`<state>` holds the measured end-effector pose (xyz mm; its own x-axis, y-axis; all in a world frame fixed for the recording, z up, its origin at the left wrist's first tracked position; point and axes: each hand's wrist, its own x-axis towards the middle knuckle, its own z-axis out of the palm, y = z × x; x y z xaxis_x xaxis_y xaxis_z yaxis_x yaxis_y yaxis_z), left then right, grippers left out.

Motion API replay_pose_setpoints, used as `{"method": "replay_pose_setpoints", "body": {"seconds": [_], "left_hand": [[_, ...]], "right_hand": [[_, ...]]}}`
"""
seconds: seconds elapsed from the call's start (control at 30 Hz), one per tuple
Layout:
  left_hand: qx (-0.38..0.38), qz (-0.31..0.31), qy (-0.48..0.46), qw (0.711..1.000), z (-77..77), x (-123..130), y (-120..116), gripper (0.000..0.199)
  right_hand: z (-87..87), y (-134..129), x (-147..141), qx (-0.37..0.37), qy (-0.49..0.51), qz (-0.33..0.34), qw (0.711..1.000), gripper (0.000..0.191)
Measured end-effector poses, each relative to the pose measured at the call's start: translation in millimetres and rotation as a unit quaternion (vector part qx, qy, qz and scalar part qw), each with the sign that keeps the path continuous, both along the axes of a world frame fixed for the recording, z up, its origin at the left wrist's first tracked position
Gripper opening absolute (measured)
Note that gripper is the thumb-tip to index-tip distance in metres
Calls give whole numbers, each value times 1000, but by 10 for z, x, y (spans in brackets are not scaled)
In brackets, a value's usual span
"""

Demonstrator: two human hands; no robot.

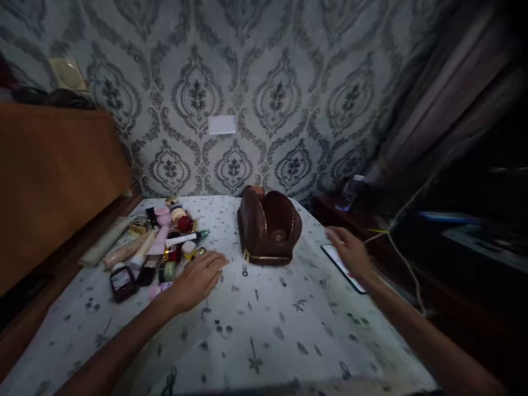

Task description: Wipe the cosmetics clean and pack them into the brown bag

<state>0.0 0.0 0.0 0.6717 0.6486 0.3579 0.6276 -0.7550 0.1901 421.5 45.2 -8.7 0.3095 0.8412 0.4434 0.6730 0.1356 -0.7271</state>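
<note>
A brown cosmetic bag [268,236] stands unzipped on the table, its top parted and a gold zip along its lower edge. To its left my left hand [202,279] is low over the cloth beside the cosmetics, fingers stretched out, with nothing visible in it. My right hand [350,254] is over a phone-like flat device with a lit screen [337,259] at the table's right edge. Its fingers extend to the left and hold nothing I can see; whether it touches the device is unclear.
Cosmetics lie heaped on the left, among them a dark bottle [122,283], a white tube with a green end [181,238] and a red round item [185,224]. A wooden headboard-like panel [61,192] borders the left. A pale cable [406,258] hangs at right.
</note>
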Motion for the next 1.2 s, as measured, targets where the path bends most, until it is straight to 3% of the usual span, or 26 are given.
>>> {"method": "replay_pose_setpoints", "body": {"seconds": [0.1,0.2,0.37,0.53,0.73,0.93,1.07,1.2], "left_hand": [[60,-24,-41,997,197,384,299,37],[86,-2,-49,995,392,720,554,44],[11,80,44,996,624,1057,842,53],[-32,43,13,998,735,1205,929,36],[-25,57,-29,998,710,1392,883,32],[-34,108,-13,994,614,1472,683,41],[-34,104,3,994,579,1261,458,51],[-30,119,61,991,404,814,233,36]], "right_hand": [[93,185,-611,38,-3,-1,999,82],[138,364,-916,19,-5,-26,999,78],[96,501,-913,-11,-43,-39,998,58],[76,557,-822,9,-41,-40,998,55],[109,598,-642,31,-60,-37,997,58],[-110,636,-480,69,-67,-40,995,54],[-97,643,-461,76,-80,-30,993,51],[175,288,-791,209,-115,-38,970,46]]}}
